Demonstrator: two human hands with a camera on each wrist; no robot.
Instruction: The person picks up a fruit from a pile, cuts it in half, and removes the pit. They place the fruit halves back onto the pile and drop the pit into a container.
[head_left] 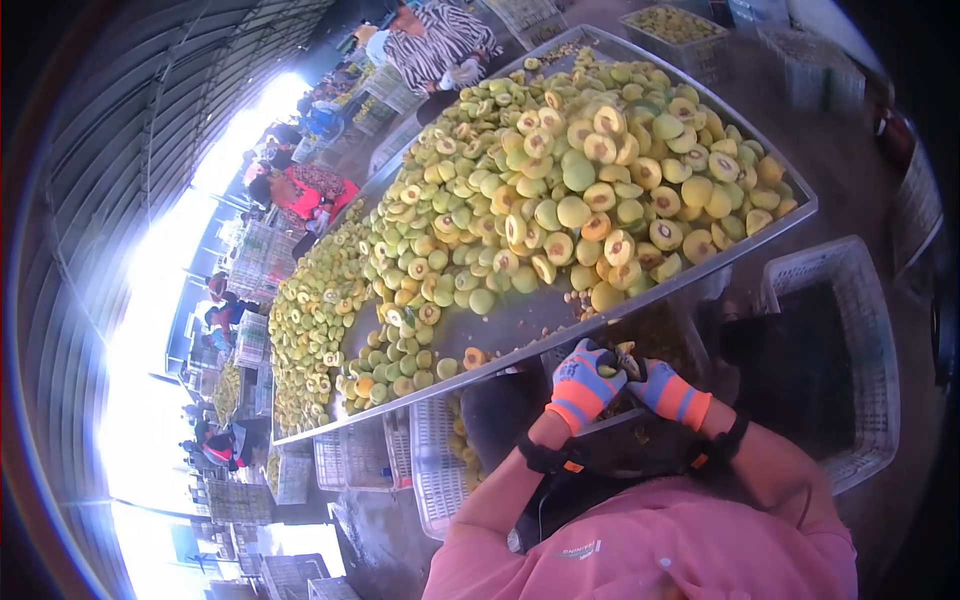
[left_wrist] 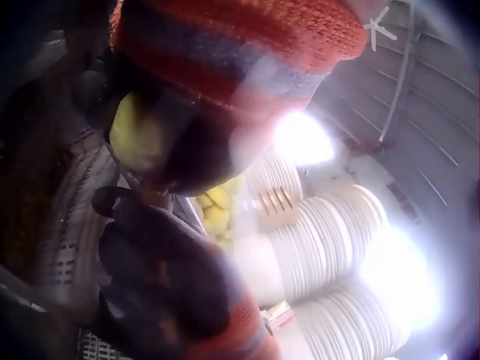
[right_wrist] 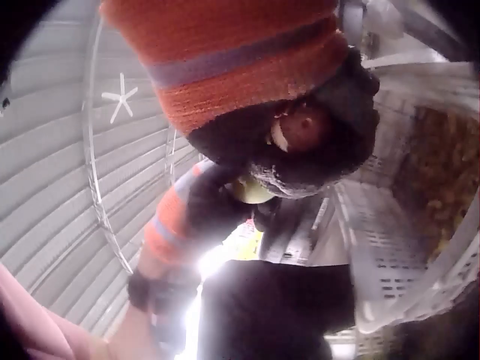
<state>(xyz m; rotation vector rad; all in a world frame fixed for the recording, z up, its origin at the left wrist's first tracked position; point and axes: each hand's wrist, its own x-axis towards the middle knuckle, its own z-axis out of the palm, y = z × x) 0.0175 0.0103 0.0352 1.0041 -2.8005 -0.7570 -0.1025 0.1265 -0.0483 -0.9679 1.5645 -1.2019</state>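
Both hands wear orange-and-grey knit gloves with dark palms and meet in front of the chest, below the table edge. My left hand (head_left: pixel 583 380) grips a yellow-green stone fruit (left_wrist: pixel 133 135), which shows between its dark fingers. Beside it, the fingers of my right hand (head_left: pixel 665 390) curl round a reddish-brown, round-ended thing (right_wrist: pixel 306 129) like the butt of a handle; I cannot tell what tool it is. In the right wrist view the fruit's pale green side peeks out between the two hands.
A metal-rimmed table (head_left: pixel 520 355) heaped with halved stone fruit, some with brown pits, slopes away ahead. White plastic crates (head_left: pixel 880 370) stand right and left of the body, another (right_wrist: pixel 382 247) below the hands. Other people (head_left: pixel 440 45) are at the far side.
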